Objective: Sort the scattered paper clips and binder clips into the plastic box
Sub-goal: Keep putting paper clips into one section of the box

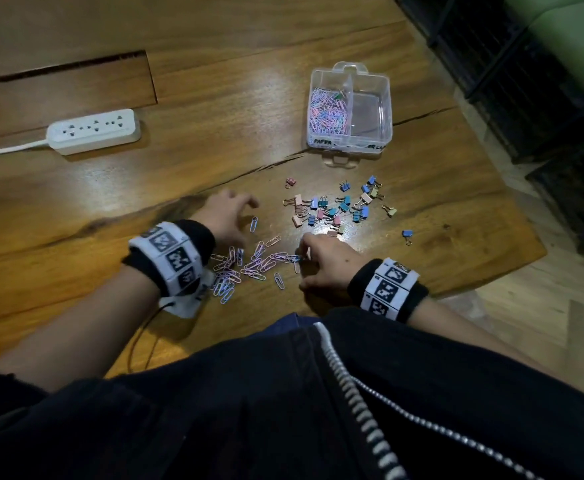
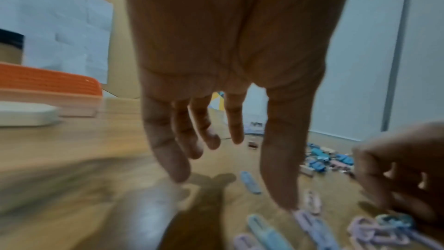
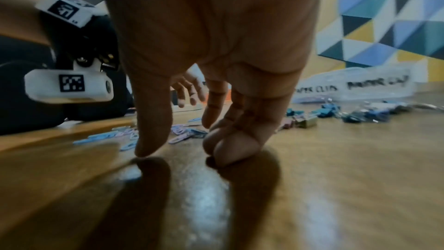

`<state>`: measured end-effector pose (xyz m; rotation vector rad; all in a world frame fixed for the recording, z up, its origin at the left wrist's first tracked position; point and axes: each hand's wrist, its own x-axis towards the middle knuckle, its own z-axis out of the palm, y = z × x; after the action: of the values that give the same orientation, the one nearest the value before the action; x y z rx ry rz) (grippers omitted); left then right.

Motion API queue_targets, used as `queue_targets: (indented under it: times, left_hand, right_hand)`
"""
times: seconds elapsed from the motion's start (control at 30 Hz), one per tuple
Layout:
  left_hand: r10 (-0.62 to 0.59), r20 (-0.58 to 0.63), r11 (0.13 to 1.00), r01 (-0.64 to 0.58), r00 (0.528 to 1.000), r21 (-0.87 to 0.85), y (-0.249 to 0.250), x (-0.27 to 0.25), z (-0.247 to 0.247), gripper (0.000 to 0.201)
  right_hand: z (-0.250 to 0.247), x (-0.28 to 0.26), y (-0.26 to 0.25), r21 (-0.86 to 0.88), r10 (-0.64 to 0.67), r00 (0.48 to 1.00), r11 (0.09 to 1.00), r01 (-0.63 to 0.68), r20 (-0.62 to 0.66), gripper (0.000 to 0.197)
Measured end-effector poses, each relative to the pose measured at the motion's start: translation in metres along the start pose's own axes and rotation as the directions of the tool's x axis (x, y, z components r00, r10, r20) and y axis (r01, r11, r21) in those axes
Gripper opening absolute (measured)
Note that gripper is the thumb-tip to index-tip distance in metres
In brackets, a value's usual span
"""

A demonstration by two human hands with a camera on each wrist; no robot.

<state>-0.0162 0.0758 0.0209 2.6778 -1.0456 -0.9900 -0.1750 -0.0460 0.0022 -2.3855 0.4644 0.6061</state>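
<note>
- A person in a dark zip-up top leaned over a wooden desk (image 1: 193,161), both wrists wrapped in bands printed with black-and-white markers.
- The left hand (image 1: 226,216) hovered above the desk with its fingers spread and relaxed, holding nothing; the left wrist view showed them hanging straight down.
- The right hand (image 1: 325,259) rested its fingertips (image 3: 223,151) on the wood at the right edge of a loose heap of pink and blue paper clips (image 1: 249,263). Whether it pinched a clip there could not be told.
- A single blue paper clip (image 1: 254,224) lay just beside the left hand, apart from the heap.
- A cluster of small pink, blue and yellow binder clips (image 1: 335,207) sat beyond the right hand, with one blue binder clip (image 1: 407,234) off on its own to the right.
- The clear plastic box (image 1: 387,109) stood farther back on the desk, its left compartment already filled with paper clips and its right compartment bare.
- A white power strip (image 1: 93,131) lay well away to the left.
</note>
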Motion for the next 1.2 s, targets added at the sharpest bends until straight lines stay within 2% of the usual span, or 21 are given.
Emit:
queue_targets:
  times: [0.13,0.2,0.27,0.33,0.43,0.47,0.53,0.6,0.67,0.73,0.8,0.87,0.93,1.0,1.1,1.2]
  left_hand:
    - [-0.226,0.103,0.949,0.195,0.969,0.246,-0.038,-0.019,-0.001,0.088]
    - [-0.286,0.132,0.932,0.243,0.949,0.268,-0.047,-0.028,0.005,0.09]
    - [-0.299,0.129,0.94,0.268,0.946,0.213,-0.052,-0.032,0.013,0.087]
    - [-0.256,0.103,0.965,0.248,0.961,0.088,-0.052,-0.031,0.021,0.074]
    - [-0.093,0.082,0.981,0.106,0.992,-0.165,-0.042,-0.031,0.036,0.047]
    - [-0.039,0.09,0.963,0.061,0.995,-0.263,-0.036,-0.032,0.04,0.045]
    - [0.04,0.064,0.928,-0.013,0.997,-0.372,-0.027,-0.035,0.04,0.05]
    - [0.035,0.007,0.964,-0.032,0.999,-0.263,-0.026,-0.04,0.036,0.072]
    - [-0.061,0.016,0.995,0.062,0.998,-0.082,-0.03,-0.046,0.033,0.099]
    - [-0.135,0.056,0.991,0.133,0.989,0.032,-0.03,-0.052,0.037,0.113]
    - [-0.124,0.037,0.992,0.125,0.992,-0.018,-0.026,-0.052,0.045,0.106]
    - [-0.089,-0.016,0.988,0.086,0.996,-0.127,-0.019,-0.046,0.051,0.089]
    - [-0.044,-0.068,0.985,0.032,0.997,-0.171,-0.011,-0.037,0.053,0.073]
    - [0.002,-0.113,0.985,-0.021,0.994,-0.168,-0.004,-0.029,0.056,0.059]
    - [0.047,-0.142,0.988,-0.067,0.989,-0.142,0.003,-0.023,0.056,0.051]
    - [0.086,-0.063,0.996,-0.088,0.994,-0.029,0.008,-0.025,0.055,0.078]
  right_hand:
    - [0.003,0.015,-0.009,-0.033,-0.08,0.997,0.996,0.08,0.017,0.037]
    - [0.004,0.022,-0.015,0.009,-0.093,0.996,0.996,0.093,-0.017,0.026]
    - [0.004,0.028,-0.018,0.035,-0.061,0.993,0.997,0.065,-0.1,0.02]
    - [0.002,0.03,-0.019,0.032,-0.033,0.986,0.999,0.039,-0.164,0.027]
    - [-0.002,0.025,-0.021,-0.054,-0.041,0.997,0.998,0.038,-0.062,0.068]
    - [-0.001,0.023,-0.022,-0.131,-0.05,0.998,0.99,0.047,-0.025,0.08]
    - [0.001,0.02,-0.024,-0.248,-0.079,0.997,0.966,0.076,-0.003,0.091]
    - [0.003,0.023,-0.025,-0.216,-0.091,0.996,0.972,0.089,-0.002,0.089]
    - [0.001,0.029,-0.025,-0.089,-0.076,0.997,0.993,0.073,-0.029,0.08]
    - [-0.001,0.036,-0.025,-0.021,-0.062,0.995,0.998,0.061,-0.083,0.07]
    - [0.0,0.039,-0.025,-0.068,-0.071,0.994,0.996,0.065,-0.088,0.072]
    - [0.004,0.04,-0.025,-0.178,-0.095,0.994,0.98,0.085,-0.046,0.087]
    - [0.01,0.039,-0.024,-0.293,-0.123,0.992,0.95,0.109,-0.03,0.093]
    - [0.013,0.041,-0.024,-0.316,-0.156,0.987,0.939,0.135,-0.041,0.083]
    - [0.009,0.04,-0.021,-0.212,-0.161,0.984,0.967,0.141,-0.077,0.056]
    - [0.004,0.036,-0.017,-0.141,-0.166,0.981,0.978,0.151,-0.104,0.034]
